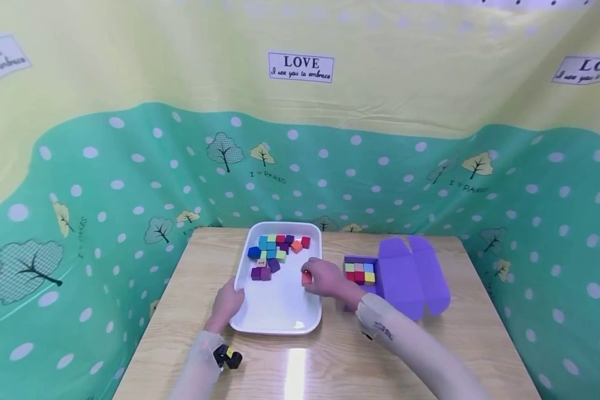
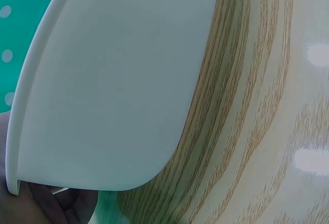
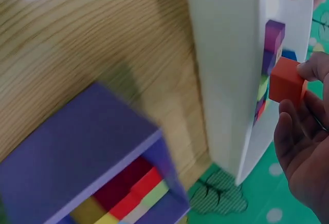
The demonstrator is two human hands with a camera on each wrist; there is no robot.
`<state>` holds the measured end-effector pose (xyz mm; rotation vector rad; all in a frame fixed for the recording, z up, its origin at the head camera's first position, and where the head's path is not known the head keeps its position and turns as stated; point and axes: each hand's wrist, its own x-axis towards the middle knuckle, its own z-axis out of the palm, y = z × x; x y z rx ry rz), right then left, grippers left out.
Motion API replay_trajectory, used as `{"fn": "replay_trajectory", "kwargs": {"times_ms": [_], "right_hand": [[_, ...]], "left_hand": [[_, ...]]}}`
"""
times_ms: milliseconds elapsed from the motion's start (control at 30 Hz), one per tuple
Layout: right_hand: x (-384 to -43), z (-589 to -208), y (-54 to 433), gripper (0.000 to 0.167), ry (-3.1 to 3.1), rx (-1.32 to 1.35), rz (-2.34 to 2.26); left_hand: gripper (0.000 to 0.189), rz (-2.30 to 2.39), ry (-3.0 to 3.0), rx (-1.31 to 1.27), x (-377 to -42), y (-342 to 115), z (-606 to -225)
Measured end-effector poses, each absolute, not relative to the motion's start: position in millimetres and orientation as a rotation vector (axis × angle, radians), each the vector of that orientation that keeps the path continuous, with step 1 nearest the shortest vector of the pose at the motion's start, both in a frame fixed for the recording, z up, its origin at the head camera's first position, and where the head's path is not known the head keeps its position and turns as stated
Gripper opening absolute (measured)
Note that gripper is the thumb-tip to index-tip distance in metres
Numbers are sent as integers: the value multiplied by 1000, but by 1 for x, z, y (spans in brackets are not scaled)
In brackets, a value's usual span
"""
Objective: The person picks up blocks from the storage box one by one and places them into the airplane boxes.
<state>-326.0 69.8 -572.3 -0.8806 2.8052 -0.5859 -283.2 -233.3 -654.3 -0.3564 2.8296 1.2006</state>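
Orange cube (image 3: 286,82), equal-sided, one face wristward, right fingers (image 3: 288,137) pinching

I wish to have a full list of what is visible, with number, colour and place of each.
table: one, light wood, lower middle
curtain: at least one, yellow and green, behind and beside the table
labels: three, white, on the curtain
tray: one, white, on the table
tray cubes: many, mixed colours, mostly its far half
box: one, purple, right of the tray
box cubes: at least six, mixed colours, inside
held cube: one, orange, at the tray's right side
wrist device: one clear, black, left wrist
sleeves: two, pale, lower edge
left grip: one, bare, holding the tray's left rim
right grip: one, bare, pinching the held cube
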Motion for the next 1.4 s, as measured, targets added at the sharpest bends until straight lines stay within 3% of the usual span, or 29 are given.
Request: {"fn": "replay_trajectory", "kwargs": {"times_ms": [467, 667, 933, 1400], "right_hand": [[-326, -570, 146, 26, 2913, -705, -732], [-326, -577, 167, 28, 2930, -604, -787], [-324, -587, 185, 37, 2903, -535, -842], [-323, -604, 189, 31, 2906, -506, -694]], "left_hand": [[46, 1218, 2826, -328, -281, -235, -651], [47, 1217, 2828, -314, -280, -235, -649], [46, 1210, 2822, -328, -280, -233, -649], [47, 1246, 2796, -342, -278, -235, -652]]}}
